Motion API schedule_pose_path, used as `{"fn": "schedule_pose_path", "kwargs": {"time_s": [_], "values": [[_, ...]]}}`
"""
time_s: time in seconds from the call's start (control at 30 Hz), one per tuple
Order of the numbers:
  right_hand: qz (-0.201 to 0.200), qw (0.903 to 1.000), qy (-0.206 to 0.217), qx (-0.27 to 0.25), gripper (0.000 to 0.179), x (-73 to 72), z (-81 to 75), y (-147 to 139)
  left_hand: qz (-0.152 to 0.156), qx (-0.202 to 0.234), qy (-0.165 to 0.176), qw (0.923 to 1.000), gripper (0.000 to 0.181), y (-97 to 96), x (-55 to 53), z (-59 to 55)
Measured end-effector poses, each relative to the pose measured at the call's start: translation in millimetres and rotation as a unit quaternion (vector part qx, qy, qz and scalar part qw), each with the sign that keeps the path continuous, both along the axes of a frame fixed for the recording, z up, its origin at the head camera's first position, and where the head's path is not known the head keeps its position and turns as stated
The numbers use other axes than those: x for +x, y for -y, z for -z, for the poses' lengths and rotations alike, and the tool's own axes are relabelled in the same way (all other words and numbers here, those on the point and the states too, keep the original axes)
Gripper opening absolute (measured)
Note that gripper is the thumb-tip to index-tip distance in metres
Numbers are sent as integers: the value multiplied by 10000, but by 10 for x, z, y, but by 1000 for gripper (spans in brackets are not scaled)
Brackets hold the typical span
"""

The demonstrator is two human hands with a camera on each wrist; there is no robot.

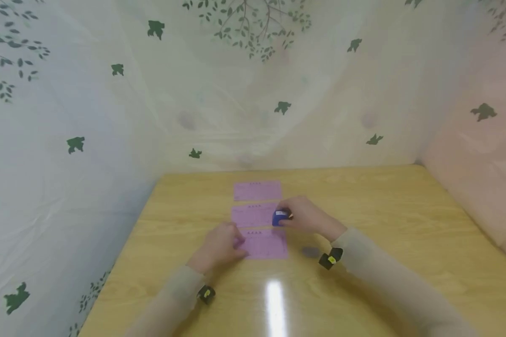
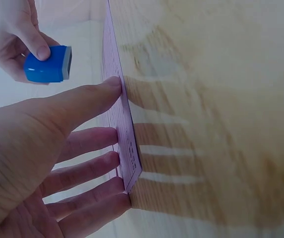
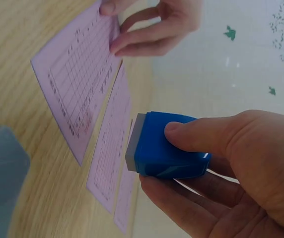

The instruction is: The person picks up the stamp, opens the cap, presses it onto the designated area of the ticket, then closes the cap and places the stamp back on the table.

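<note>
My right hand (image 1: pixel 307 216) grips a blue stamp (image 3: pixel 167 144) with a grey base, thumb on one side and fingers on the other. In the head view it is over the right end of the middle pink form (image 1: pixel 253 215). The fingertips of my left hand (image 1: pixel 220 246) rest on the left end of the nearest pink form (image 1: pixel 264 245), fingers mostly straight and spread. In the right wrist view this form shows a printed grid, with reddish print near one corner. A third pink form (image 1: pixel 257 191) lies farthest back in the column.
A translucent greyish cap (image 3: pixel 3 173) stands on the wooden table (image 1: pixel 185 196), just right of the nearest form. Behind the table hangs a pale curtain (image 1: pixel 227 117) with leaf and bird prints. Each wrist wears a small dark strap device.
</note>
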State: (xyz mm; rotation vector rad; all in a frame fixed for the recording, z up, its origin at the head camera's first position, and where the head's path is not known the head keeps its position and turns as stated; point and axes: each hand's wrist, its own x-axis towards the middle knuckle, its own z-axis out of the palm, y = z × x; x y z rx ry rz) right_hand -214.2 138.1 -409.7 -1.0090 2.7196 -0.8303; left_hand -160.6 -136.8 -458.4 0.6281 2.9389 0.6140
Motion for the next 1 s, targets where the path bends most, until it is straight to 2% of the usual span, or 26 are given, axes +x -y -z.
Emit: {"fn": "schedule_pose_path", "kwargs": {"time_s": [0.33, 0.7, 1.0], "values": [[-151, 9997, 195, -4, 20, 204, -2, 1, -60, 75, -55, 9999, 30, -10, -23, -58], [-406, 9988, 187, -193, 23, 293, 62, 12, -108, 2, -60, 9999, 33, -19, 16, -83], [-359, 9989, 266, -154, 23, 357, 145, 13, -72, -17, -64, 10000, 35, -7, -7, -49]]}}
